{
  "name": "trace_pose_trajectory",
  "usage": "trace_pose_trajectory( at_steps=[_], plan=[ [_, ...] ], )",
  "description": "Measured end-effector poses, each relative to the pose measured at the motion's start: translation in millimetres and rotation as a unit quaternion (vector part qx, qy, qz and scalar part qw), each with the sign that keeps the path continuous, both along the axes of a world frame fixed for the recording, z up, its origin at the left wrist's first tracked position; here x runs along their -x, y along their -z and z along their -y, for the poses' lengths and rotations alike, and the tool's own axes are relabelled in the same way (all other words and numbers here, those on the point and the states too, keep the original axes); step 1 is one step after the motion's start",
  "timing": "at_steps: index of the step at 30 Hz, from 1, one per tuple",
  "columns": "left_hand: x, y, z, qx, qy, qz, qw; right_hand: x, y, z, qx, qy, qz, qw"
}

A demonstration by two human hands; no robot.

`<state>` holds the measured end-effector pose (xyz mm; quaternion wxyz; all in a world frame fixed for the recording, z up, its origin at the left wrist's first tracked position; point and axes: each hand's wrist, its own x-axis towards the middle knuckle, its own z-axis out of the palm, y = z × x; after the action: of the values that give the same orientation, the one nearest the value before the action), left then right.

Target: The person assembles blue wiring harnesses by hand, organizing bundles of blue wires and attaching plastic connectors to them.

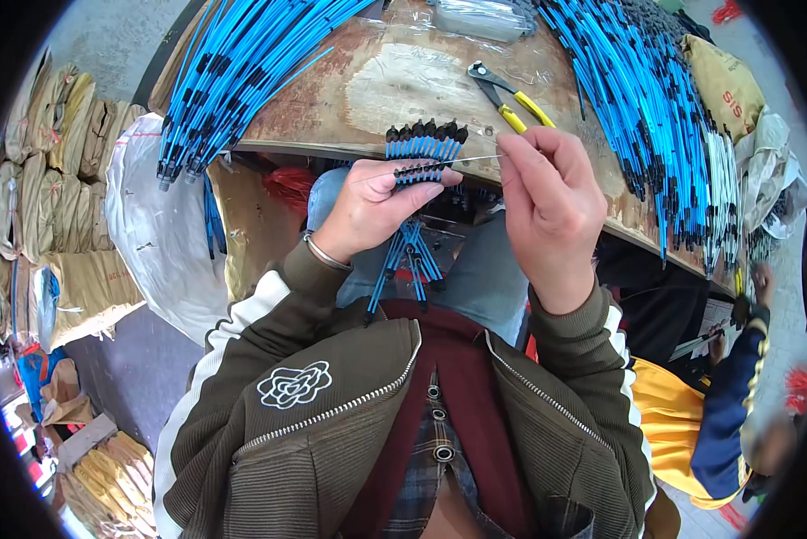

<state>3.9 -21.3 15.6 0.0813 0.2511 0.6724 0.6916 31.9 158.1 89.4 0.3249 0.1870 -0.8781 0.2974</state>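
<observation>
My left hand is closed around a flat row of blue cables with black ends, held over my lap at the table's front edge. The cables lie side by side, and their lower parts hang below the hand. Up to the right, my right hand pinches a thin, pale wire between thumb and fingers. This wire stretches taut across to the black pieces on the row. On the wooden table beyond lie yellow-handled pliers, touched by neither hand.
Big bundles of blue cables lie on the table at the left, with more blue cables at the right. Clear plastic packaging sits at the back. Brown sacks are stacked at far left. Another person in yellow and navy works at right.
</observation>
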Motion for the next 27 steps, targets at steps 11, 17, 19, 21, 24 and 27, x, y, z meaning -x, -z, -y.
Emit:
trace_pose_trajectory(
  at_steps=[11,17,19,21,24,27],
  plan=[
    [1.9,6.9,0.7,0.005,-0.007,-0.032,0.999,-1.9,0.9,0.8,-0.006,0.002,-0.016,1.0],
    [2.0,0.6,1.7,0.024,0.008,-0.029,0.999,-0.8,-0.7,0.8,-0.015,-0.003,-0.016,1.0],
    [2.0,-3.5,2.6,0.034,0.027,-0.038,0.998,0.7,-1.3,0.5,-0.015,-0.011,-0.008,1.0],
    [1.4,0.9,3.1,0.016,0.026,-0.017,0.999,3.8,-0.4,-1.4,0.01,-0.026,0.01,1.0],
    [1.1,4.8,4.2,-0.021,0.024,0.024,0.999,11.2,1.3,-6.7,0.06,-0.056,0.047,0.996],
    [2.2,4.0,4.4,-0.024,0.027,0.02,0.999,18.8,2.6,-13.2,0.071,-0.116,0.055,0.989]
  ],
)
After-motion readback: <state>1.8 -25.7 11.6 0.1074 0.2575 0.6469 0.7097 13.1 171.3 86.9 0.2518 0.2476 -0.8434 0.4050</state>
